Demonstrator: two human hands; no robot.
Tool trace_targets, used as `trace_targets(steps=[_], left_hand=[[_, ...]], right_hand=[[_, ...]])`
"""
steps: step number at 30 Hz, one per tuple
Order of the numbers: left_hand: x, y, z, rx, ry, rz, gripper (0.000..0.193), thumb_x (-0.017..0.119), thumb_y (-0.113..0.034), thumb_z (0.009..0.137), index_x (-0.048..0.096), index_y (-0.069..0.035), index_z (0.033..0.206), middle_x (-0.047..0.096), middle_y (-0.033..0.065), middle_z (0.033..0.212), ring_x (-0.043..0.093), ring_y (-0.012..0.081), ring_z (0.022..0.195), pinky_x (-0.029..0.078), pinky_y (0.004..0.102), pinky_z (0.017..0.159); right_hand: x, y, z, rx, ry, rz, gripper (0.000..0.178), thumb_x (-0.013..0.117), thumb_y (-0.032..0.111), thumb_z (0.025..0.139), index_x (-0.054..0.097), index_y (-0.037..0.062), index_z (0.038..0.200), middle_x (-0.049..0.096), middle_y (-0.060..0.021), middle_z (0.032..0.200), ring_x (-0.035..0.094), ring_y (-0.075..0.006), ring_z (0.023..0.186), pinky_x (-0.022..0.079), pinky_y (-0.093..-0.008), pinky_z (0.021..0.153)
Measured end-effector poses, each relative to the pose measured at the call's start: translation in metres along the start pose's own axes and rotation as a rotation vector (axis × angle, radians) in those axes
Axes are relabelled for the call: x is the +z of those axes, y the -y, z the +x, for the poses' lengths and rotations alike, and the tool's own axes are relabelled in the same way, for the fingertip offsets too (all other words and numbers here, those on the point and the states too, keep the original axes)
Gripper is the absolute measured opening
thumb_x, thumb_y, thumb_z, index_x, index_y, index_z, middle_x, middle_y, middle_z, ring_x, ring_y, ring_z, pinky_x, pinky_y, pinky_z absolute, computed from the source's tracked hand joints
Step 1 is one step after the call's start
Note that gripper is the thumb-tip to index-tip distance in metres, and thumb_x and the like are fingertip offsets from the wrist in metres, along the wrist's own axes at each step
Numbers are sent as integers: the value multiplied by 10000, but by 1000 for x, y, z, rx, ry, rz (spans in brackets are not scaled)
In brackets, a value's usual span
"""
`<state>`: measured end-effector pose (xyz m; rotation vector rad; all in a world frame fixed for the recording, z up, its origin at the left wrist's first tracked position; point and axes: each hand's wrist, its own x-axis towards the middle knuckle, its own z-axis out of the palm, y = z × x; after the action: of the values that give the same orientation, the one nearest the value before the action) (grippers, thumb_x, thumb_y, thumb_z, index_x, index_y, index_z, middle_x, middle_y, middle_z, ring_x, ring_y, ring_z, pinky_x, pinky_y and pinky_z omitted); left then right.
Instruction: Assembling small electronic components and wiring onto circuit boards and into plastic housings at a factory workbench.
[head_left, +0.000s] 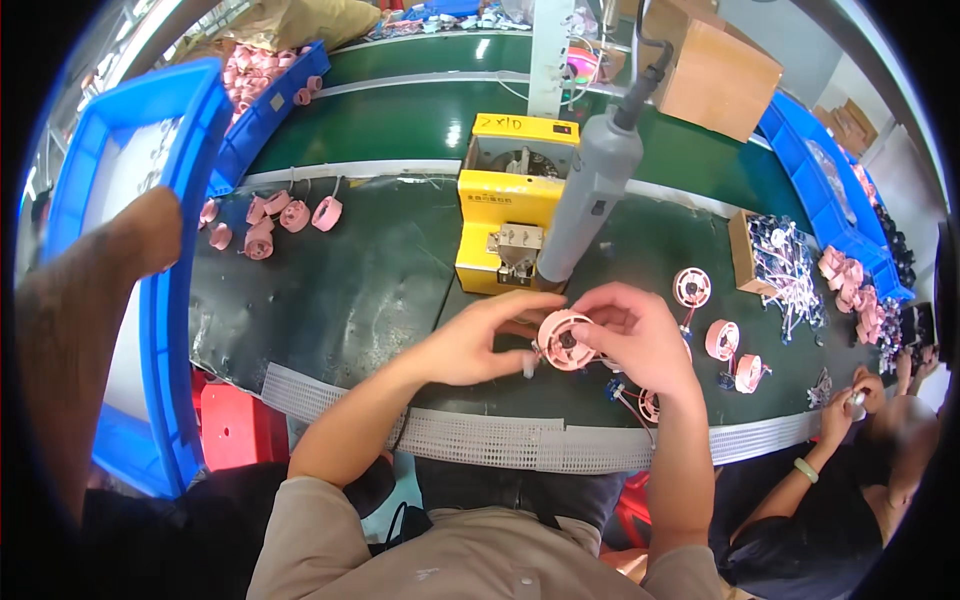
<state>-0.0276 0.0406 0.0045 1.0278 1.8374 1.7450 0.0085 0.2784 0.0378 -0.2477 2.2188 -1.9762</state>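
Note:
In front of my chest, a pink round plastic housing point(562, 342) with a dark centre is between my two hands. My right hand point(637, 338) grips it from the right, thumb across its face. My left hand point(478, 338) curls round its left side; index finger reaches its top edge, thumb lies lower, and the other fingers are partly hidden. Just beyond stand a yellow screw feeder point(485, 215) and a hanging grey electric screwdriver point(597, 180). More pink housings with wires, one point(692, 288) behind my right hand and another point(722, 340) farther right, lie on the dark green table.
Several pink housings point(294, 215) lie at the left. Another person's arm point(120, 245) holds a blue tray point(185, 380) there. At right are a cardboard box point(742, 250) with wired circuit boards point(785, 262), a blue bin point(825, 190) and a co-worker's hands point(850, 400). A green conveyor point(400, 125) runs behind.

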Motion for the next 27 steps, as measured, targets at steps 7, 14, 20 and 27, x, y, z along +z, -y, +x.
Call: trace_targets(steps=[7, 14, 20, 27], left_hand=[[27, -22, -10, 159, -357, 380, 738, 849, -151, 753, 486, -6, 1379, 603, 196, 1277, 666, 334, 1104, 542, 373, 928], [5, -29, -23, 325, -530, 755, 661, 804, -25, 678, 543, -6, 1285, 617, 199, 1207, 633, 364, 1071, 521, 403, 909], [-17, -18, -35, 329, -448, 825, 636, 810, -24, 662, 593, -51, 1259, 565, 145, 1265, 630, 336, 1076, 565, 393, 860], [-41, -4, -51, 75, -211, -109, 630, 781, 2, 778, 503, -17, 1344, 534, 120, 1296, 577, 235, 1167, 489, 387, 978]], right_hand=[[39, 1, 4, 15, -11, 365, 169, 640, 74, 969, 610, -15, 1109, 676, -67, 1030, 655, -112, 922, 529, -260, 830], [74, 11, -21, -24, -172, 719, 433, 483, 280, 1069, 499, -35, 1364, 648, -125, 1207, 599, -147, 1097, 465, -291, 959], [101, 2, -16, 7, -147, 516, 288, 664, 79, 963, 602, -44, 1216, 676, -71, 1096, 634, -100, 980, 511, -246, 866], [93, 5, 8, -74, -142, 327, 149, 665, 29, 948, 649, -34, 1082, 674, -44, 1007, 618, -90, 915, 510, -240, 825]])
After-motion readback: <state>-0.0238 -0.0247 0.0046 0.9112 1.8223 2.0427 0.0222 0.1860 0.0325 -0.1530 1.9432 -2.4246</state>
